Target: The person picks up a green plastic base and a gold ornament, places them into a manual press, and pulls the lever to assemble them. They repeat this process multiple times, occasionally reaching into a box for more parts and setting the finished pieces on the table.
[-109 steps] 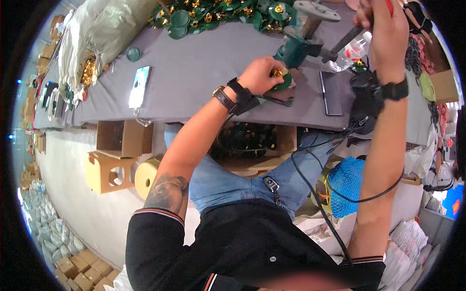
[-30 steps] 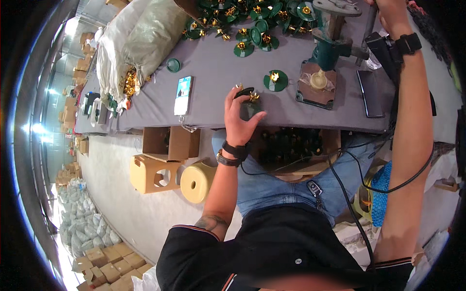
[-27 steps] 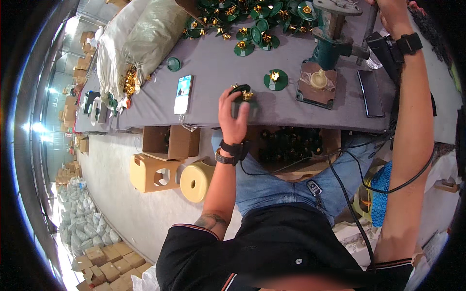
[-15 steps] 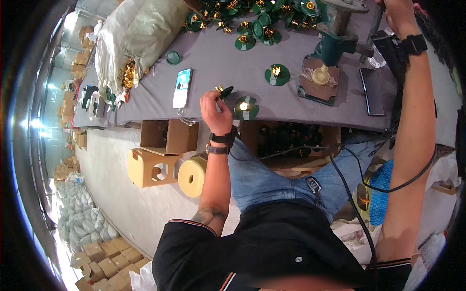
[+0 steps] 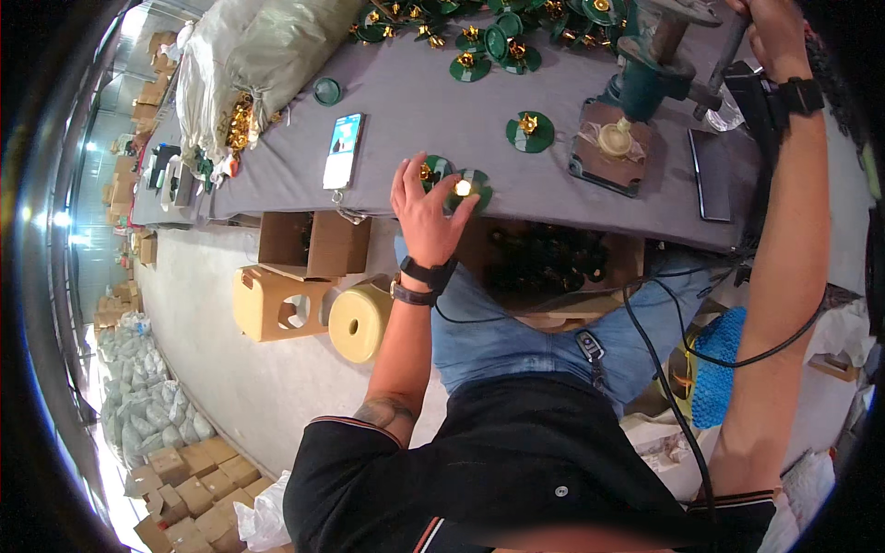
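Note:
My left hand (image 5: 429,217) is at the front edge of the table with its fingers spread. Under and beside its fingertips lie two green discs with gold flower-shaped pieces; one disc (image 5: 440,166) is partly covered by my fingers, the other disc (image 5: 476,195) lies between index finger and thumb. At the upper right, my right hand (image 5: 776,35) is wrapped round the lever (image 5: 731,51) of a green hand press (image 5: 643,83). The press base (image 5: 595,170) carries a cream round seat (image 5: 616,140). A further green disc with gold flower (image 5: 530,133) lies left of it.
More green-and-gold pieces (image 5: 498,46) are heaped at the back. A phone (image 5: 342,152), a green ring (image 5: 327,90) and stuffed sacks (image 5: 290,46) are on the left; a dark phone-like slab (image 5: 708,175) lies right. Black cables (image 5: 659,346) cross my lap. Stools (image 5: 359,323) stand below.
My left hand has set down the green disc it held, which now lies beside the other one, and its fingers have spread rightward. My right hand stays on the lever.

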`<state>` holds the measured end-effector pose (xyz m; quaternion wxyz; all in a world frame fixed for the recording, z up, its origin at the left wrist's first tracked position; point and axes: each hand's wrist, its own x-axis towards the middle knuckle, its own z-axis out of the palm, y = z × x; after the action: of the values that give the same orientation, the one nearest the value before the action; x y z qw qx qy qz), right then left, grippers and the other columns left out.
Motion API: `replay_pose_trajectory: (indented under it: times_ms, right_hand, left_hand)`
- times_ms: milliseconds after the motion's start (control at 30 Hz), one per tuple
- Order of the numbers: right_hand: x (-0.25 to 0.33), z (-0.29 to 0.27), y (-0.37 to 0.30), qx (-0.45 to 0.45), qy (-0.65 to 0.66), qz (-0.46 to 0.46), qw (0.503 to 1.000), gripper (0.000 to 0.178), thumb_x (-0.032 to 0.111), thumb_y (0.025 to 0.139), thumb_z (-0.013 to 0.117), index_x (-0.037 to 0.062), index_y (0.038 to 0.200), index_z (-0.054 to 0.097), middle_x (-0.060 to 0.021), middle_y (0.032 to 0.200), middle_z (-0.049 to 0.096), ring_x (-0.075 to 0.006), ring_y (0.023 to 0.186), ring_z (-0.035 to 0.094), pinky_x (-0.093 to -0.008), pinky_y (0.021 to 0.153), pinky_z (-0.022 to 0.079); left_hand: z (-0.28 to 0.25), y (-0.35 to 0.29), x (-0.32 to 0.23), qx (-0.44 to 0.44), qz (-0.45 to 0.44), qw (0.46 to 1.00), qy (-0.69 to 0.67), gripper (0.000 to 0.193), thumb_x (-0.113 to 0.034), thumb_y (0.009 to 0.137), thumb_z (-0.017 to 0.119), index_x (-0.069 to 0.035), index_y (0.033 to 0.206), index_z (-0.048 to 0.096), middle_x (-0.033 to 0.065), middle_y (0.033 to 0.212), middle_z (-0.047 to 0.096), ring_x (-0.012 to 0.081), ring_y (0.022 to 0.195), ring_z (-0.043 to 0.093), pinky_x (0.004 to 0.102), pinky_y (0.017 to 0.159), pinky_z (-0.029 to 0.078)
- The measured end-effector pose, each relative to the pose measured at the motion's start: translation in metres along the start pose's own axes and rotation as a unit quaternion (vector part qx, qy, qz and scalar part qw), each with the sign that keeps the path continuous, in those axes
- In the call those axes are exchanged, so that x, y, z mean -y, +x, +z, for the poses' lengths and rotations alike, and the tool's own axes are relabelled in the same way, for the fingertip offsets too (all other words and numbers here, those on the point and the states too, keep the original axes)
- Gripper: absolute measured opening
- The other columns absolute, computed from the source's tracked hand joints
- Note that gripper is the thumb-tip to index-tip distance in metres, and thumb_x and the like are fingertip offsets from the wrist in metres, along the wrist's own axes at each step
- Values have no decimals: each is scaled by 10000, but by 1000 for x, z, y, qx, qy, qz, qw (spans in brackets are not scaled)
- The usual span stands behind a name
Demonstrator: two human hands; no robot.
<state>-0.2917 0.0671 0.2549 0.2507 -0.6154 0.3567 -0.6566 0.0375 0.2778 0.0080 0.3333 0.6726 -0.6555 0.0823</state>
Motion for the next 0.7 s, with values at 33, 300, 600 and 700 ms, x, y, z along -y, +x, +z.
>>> replay_pose_trajectory:
  times_ms: [33,300,600,700]
  right_hand:
    - [1,0,0,-6,14,5,1000,233,263,1059,539,155,872,451,70,686,367,-42,503,310,-245,445,276]
    - [0,5,4,15,41,38,998,168,249,1054,550,142,936,497,70,687,373,-41,510,316,-249,449,273]
    - [5,6,3,2,33,73,997,164,257,1060,538,130,959,515,59,711,424,-51,528,382,-241,446,305]
    - [-2,0,9,7,43,73,996,169,270,1061,540,137,962,510,61,712,419,-52,528,381,-244,443,314]
  left_hand:
    - [5,1,1,-7,7,1000,0,340,-188,722,867,-104,1036,767,170,1370,550,425,1319,446,525,1116,365]
    - [50,59,-95,42,85,980,-172,297,-186,744,857,-52,994,769,154,1257,631,380,1199,522,469,1024,438]
    - [107,77,-122,87,43,928,-359,349,-187,710,914,-7,966,759,101,1062,723,302,1036,636,398,928,518]
    - [107,77,-124,57,36,920,-386,348,-185,740,908,-30,1021,774,100,1115,738,279,1075,648,380,963,511]
